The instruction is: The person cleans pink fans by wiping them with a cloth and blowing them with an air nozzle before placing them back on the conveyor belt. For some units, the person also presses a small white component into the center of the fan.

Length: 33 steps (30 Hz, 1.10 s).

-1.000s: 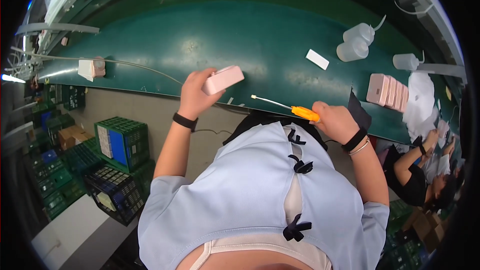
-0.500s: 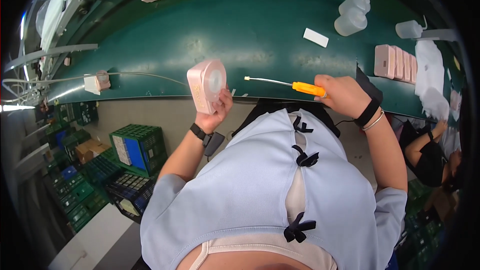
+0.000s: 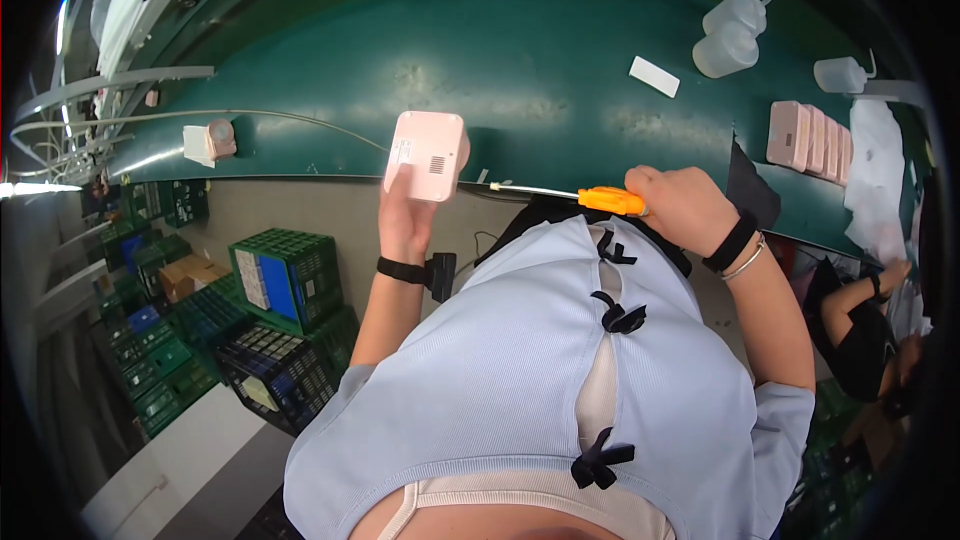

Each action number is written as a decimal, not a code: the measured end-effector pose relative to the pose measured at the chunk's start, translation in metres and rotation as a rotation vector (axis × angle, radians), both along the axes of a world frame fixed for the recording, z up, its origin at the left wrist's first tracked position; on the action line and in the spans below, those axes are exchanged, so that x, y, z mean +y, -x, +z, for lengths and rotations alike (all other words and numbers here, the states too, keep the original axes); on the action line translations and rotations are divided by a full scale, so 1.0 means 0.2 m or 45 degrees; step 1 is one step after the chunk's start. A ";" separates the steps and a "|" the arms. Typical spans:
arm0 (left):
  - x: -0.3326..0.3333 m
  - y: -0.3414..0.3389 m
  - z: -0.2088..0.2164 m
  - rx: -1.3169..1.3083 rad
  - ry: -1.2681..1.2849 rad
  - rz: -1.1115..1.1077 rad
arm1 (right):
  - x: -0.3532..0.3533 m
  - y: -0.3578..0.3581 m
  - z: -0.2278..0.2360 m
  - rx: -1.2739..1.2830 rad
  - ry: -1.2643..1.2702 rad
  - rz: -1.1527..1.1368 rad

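My left hand [image 3: 404, 222] is closed round a pink boxy device [image 3: 432, 145] held at the bench's front edge. A flat face with a small slotted grille and a pale label is turned up, and my thumb lies on it. The fingers beneath are hidden. In my right hand [image 3: 690, 208] is a screwdriver [image 3: 612, 201] with an orange handle. Its thin metal shaft points left to a small pale tip, which is apart from the device.
On the green bench [image 3: 530, 50] are a white block [image 3: 654, 76], squeeze bottles [image 3: 727, 48], a row of similar pink devices [image 3: 790, 135] and a thin cable [image 3: 290, 116]. Green crates [image 3: 285, 275] stand at lower left. Another person's arm [image 3: 850, 300] shows at far right.
My left hand has turned the pink device over, from its round pale disc side to the flat grilled face. The screwdriver has come slightly down, toward my body.
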<state>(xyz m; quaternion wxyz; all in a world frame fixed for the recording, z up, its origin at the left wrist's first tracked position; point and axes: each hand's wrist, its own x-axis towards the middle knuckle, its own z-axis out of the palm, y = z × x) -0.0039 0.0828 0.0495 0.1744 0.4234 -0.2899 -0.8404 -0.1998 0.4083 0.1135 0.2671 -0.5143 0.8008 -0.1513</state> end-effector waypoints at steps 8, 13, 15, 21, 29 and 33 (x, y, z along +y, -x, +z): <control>0.03 -0.03 -0.05 -0.279 0.921 -0.279 | 0.07 0.01 -0.03 0.273 -0.156 -0.173; 0.04 0.02 -0.01 -0.423 1.623 -0.498 | 0.18 -0.06 0.00 0.006 -0.056 -0.098; 0.05 0.09 0.04 -0.290 1.856 -0.603 | 0.23 -0.06 0.01 -0.047 -0.042 -0.182; 0.07 0.29 0.14 -0.061 2.707 -1.230 | 0.43 -0.10 0.02 -0.033 -0.041 -0.384; 0.43 0.68 -0.12 -0.101 0.555 -1.157 | 0.83 -0.24 0.00 -0.127 0.063 -0.929; 0.84 0.97 -0.40 -0.046 -1.109 -1.238 | 1.06 -0.36 -0.04 -0.163 0.110 -1.349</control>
